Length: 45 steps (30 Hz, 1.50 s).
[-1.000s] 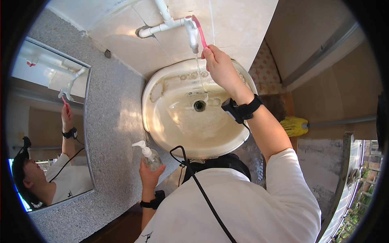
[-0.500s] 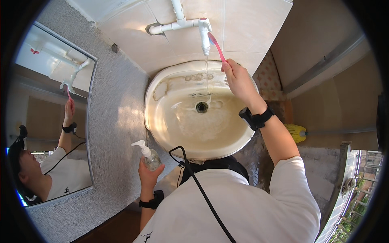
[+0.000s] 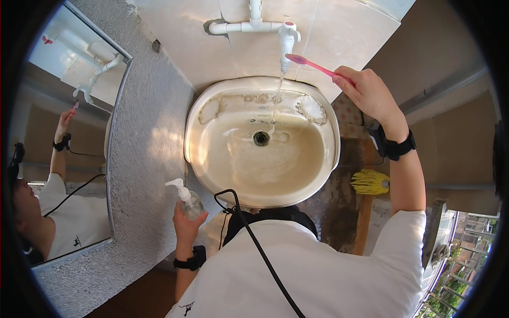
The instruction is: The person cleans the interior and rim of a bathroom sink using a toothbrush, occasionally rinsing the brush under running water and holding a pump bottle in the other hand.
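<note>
A pink toothbrush (image 3: 318, 67) is gripped by its handle in my right hand (image 3: 369, 93), up to the right of the sink. Its bristle head lies beside or in front of the white tap (image 3: 287, 45); I cannot tell whether they touch. Water runs from the tap down into the stained cream sink (image 3: 249, 175), past the drain hole (image 3: 261, 139). My left hand (image 3: 186, 225) is wrapped round a clear pump bottle (image 3: 192, 205) with a white pump top, held upright left of the sink's near rim.
A framed mirror (image 3: 79, 159) stands along the left wall. White pipes (image 3: 246, 26) cross the tiled back wall. A yellow mop head (image 3: 370, 182) lies right of the sink. A black cable (image 3: 260, 244) crosses my shirt. A barred window (image 3: 461, 265) is at lower right.
My right hand has moved right with the toothbrush, away from over the sink. The toothbrush now points more sideways. My left hand keeps the bottle in nearly the same place.
</note>
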### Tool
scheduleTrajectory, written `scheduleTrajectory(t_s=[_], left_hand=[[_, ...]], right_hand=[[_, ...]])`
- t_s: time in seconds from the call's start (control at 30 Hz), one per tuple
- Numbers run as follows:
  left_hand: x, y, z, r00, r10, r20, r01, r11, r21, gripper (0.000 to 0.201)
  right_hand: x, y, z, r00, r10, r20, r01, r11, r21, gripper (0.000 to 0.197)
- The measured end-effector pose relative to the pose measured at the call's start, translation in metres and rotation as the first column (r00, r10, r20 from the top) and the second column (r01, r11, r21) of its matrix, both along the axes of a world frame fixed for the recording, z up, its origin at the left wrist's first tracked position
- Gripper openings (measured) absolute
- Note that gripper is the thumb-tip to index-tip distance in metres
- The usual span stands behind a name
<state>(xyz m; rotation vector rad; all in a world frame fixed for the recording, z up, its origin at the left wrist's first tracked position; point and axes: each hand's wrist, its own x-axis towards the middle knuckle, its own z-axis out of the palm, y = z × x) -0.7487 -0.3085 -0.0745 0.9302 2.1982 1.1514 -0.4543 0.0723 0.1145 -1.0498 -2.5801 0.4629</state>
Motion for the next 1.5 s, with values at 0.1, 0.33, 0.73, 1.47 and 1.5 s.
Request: scheduleTrajectory(t_s=[0.1,0.33,0.73,1.47,1.5], left_hand=[[-0.007,-0.005,-0.006,0.999,0.003,-0.032,-0.005,0.998,-0.064,0.065],[-0.002,0.005,0.008,0.997,0.031,0.066,-0.030,0.999,-0.017,0.065],[-0.005,-0.007,0.004,0.999,0.045,0.019,-0.045,0.999,-0.011,0.063],[-0.002,-0.009,0.002,0.999,0.029,0.032,-0.028,0.999,-0.040,0.063],[-0.001,-0.009,0.002,0.998,0.036,0.055,-0.033,0.998,-0.045,0.063]], right_hand=[[-0.007,0.002,-0.001,0.999,-0.010,-0.032,0.014,0.993,0.120,0.025],[-0.022,0.008,-0.084,0.999,0.009,-0.038,0.006,0.928,0.373,0.025],[-0.019,0.012,-0.088,1.000,0.021,0.002,-0.018,0.810,0.587,0.019],[-0.025,0.009,-0.070,0.995,-0.025,0.095,-0.059,0.622,0.781,0.017],[-0.018,0.006,-0.068,0.993,-0.058,0.105,-0.047,0.620,0.783,0.017]])
